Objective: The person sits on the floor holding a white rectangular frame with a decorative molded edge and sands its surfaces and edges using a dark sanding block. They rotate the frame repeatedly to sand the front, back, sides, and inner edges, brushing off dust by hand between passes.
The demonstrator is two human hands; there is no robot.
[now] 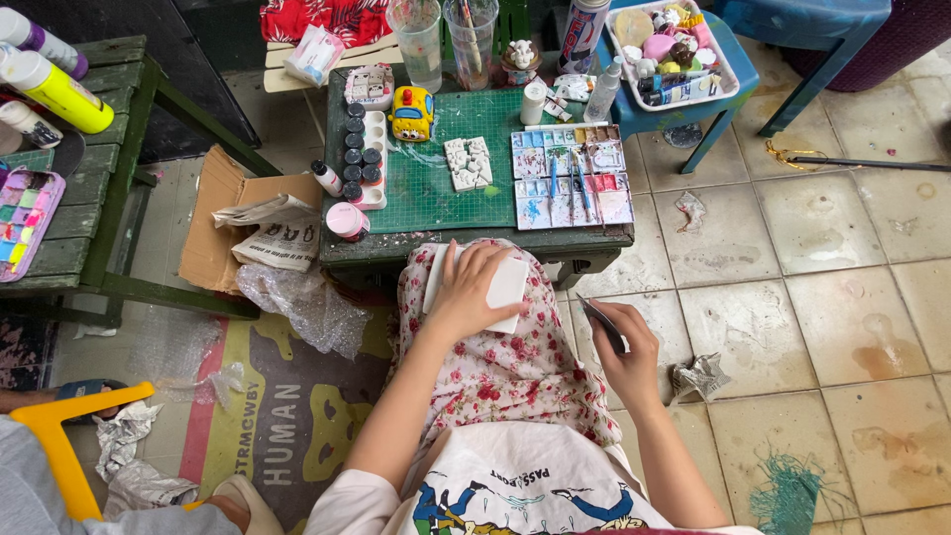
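My left hand (466, 292) rests flat on a white rectangular slab (507, 285) that lies on my knee, over a red-flowered cloth (505, 376). My right hand (622, 359) sits beside my right thigh and grips a small dark flat piece (600, 322), its tip pointing up and left toward the slab. Just beyond my knees stands a low table with a green cutting mat (426, 183). On the mat lie a white plaster mould piece (468, 163), a yellow toy car (412, 112) and a paint palette (572, 176) with brushes across it.
A row of small dark-lidded paint pots (357, 154) and a pink-lidded jar (347, 221) line the mat's left side. Cups (420, 40), a blue stool (693, 89) with a tray of figures, a cardboard box (223, 213), a green bench (89, 178) and another person's sleeve (40, 490) surround me.
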